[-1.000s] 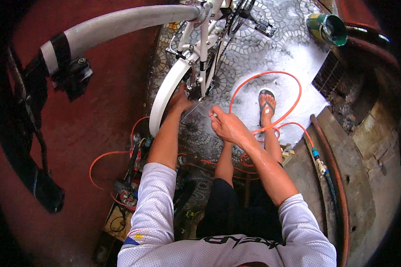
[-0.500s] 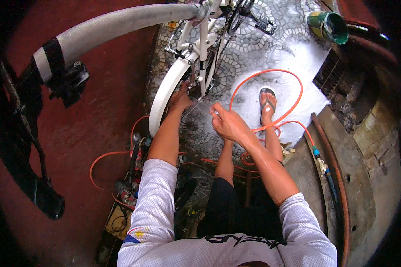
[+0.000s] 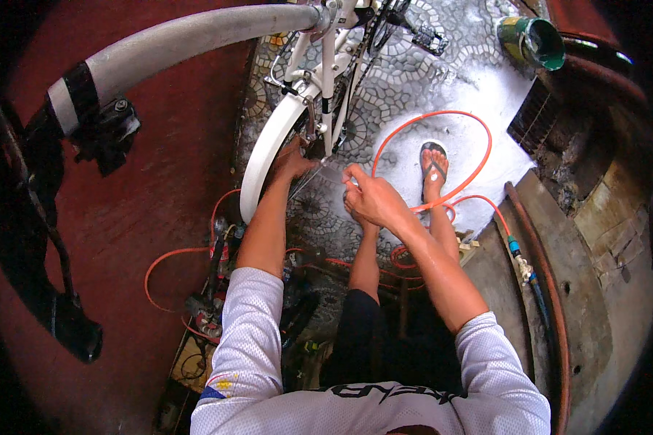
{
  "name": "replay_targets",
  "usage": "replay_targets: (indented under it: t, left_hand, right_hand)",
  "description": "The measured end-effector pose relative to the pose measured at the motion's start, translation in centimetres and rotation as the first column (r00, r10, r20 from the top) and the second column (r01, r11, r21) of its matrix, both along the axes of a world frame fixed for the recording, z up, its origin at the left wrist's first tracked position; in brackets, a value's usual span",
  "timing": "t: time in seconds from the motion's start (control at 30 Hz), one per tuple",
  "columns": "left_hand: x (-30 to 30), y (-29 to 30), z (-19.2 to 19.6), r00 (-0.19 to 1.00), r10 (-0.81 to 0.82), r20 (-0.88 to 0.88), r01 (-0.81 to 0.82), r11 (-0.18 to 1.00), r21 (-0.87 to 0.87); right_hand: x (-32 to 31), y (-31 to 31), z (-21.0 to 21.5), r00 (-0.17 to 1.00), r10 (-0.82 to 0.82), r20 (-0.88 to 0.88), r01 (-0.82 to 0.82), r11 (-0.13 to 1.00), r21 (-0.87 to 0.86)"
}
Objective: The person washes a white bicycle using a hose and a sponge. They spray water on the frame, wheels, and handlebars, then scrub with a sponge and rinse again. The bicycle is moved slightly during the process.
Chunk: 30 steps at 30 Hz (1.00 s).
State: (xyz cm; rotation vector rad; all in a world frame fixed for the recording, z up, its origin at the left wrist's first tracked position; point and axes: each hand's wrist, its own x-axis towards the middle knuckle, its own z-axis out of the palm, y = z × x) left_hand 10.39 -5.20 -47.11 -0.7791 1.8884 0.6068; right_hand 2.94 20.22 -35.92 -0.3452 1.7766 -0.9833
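Note:
A bicycle with a white frame (image 3: 328, 65) and white rear fender (image 3: 270, 156) stands at the upper middle. My left hand (image 3: 292, 161) reaches in beside its wheel, near the hub. The spokes and fender partly hide its fingers, so their grip cannot be made out. To its right, my right hand (image 3: 374, 196) is closed, thumb and fingers bent together. An orange hose (image 3: 488, 145) loops round and runs in behind this hand, which appears to grip its end. From the fingertips a pale, translucent streak like spraying water (image 3: 331, 172) points at the wheel hub.
White foam (image 3: 497, 101) covers part of the pebble-patterned floor (image 3: 413, 69). A green bucket (image 3: 540, 45) lies tipped at the upper right, near a dark grate (image 3: 535, 112). A hose valve (image 3: 522, 268) lies right of my legs. Another large curved bicycle part (image 3: 203, 40) crosses the upper left.
My left hand has shifted slightly at the wheel, and the pale streak from my right hand looks broader. The whole view has moved a little; the right hand keeps its closed pose.

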Motion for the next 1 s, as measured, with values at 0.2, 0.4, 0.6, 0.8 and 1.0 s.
replay_targets:
  t: [0.2,0.4,0.6,0.8,1.0]
  left_hand:
    - [2.4,-1.2,-3.6,0.992,-0.02,0.128,0.032,0.995,-0.092]
    - [2.5,-1.6,-4.1,0.995,-0.011,0.097,0.011,1.0,-0.004]
    - [1.5,0.4,-2.1,0.975,-0.186,0.12,0.19,0.981,-0.025]
    - [-0.3,2.5,3.0,0.973,-0.224,0.048,0.229,0.947,-0.223]
    - [-2.4,2.6,3.7,0.961,-0.186,0.206,0.22,0.963,-0.156]
  right_hand:
    - [1.2,-0.5,-0.7,0.996,-0.058,-0.066,0.051,0.993,-0.109]
    - [0.9,-0.4,-0.5,0.998,-0.025,-0.065,0.023,0.999,-0.045]
    - [1.7,-0.8,-1.1,0.991,-0.116,-0.06,0.112,0.992,-0.064]
    - [1.7,-3.1,0.3,0.994,-0.089,-0.055,0.083,0.991,-0.105]
    - [2.3,-2.5,0.8,0.996,-0.059,-0.066,0.052,0.994,-0.098]
